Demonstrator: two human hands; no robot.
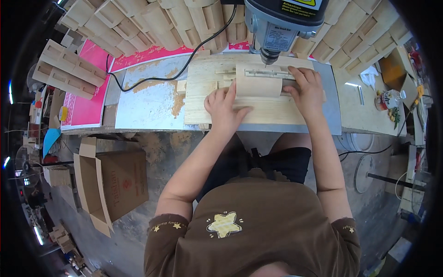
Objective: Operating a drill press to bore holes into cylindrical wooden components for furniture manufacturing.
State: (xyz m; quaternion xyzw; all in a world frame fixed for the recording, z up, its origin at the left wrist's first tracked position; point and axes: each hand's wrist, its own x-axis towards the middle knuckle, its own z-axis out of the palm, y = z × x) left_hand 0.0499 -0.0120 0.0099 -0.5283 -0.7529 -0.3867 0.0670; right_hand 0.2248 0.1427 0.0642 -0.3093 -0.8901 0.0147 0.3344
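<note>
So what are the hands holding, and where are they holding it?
Both hands press on a curved wooden piece under the drill press. The left hand holds its lower left edge; the right hand holds its right end.

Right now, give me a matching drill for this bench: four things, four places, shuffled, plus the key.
Things:
1. left hand
2. right hand
3. drill press
4. cardboard box

Places:
A. on the floor, left of the person
B. on the right end of the curved wooden piece
C. above the curved wooden piece, bit pointing down
D. at the curved wooden piece's lower left edge

Pairs: 1-D, 2-B, 3-C, 4-A
</note>
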